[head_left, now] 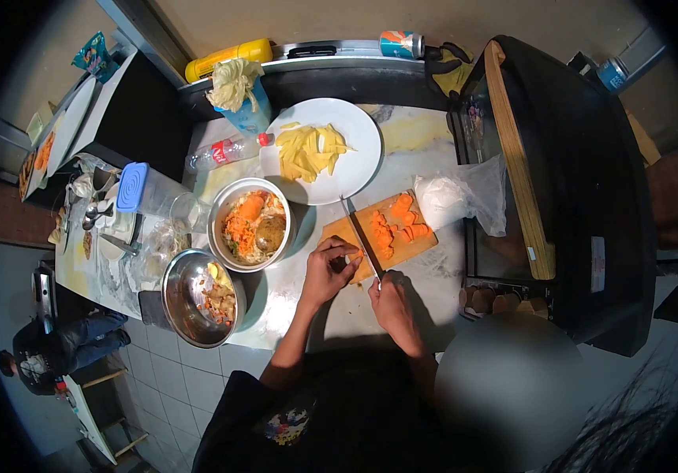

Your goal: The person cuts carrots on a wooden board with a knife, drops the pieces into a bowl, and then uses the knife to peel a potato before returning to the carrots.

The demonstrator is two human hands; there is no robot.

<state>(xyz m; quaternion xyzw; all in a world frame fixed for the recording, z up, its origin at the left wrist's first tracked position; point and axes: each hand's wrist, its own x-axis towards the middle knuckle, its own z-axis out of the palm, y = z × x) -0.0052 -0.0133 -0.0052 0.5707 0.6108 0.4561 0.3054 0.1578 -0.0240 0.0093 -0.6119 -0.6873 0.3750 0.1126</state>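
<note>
My right hand (393,306) is closed round the handle of a knife (364,239), whose blade lies across the wooden cutting board (335,230). Just left of the blade, the bent fingers of my left hand (328,270) pinch a small piece of carrot (358,255), mostly covered by the fingertips. Cut carrot pieces (384,236) are spread on the board to the right of the blade. Beyond the board, a white plate (362,130) carries yellow strips (307,151). A pot (219,206) on the left holds shredded carrot and a round brown item.
A steel bowl (177,296) with peelings stands at the front left. A plastic bottle (224,152) lies behind the pot. To the board's right are a bag of white powder (445,201) and a large black oven (583,197). Another person (55,351) is at far left.
</note>
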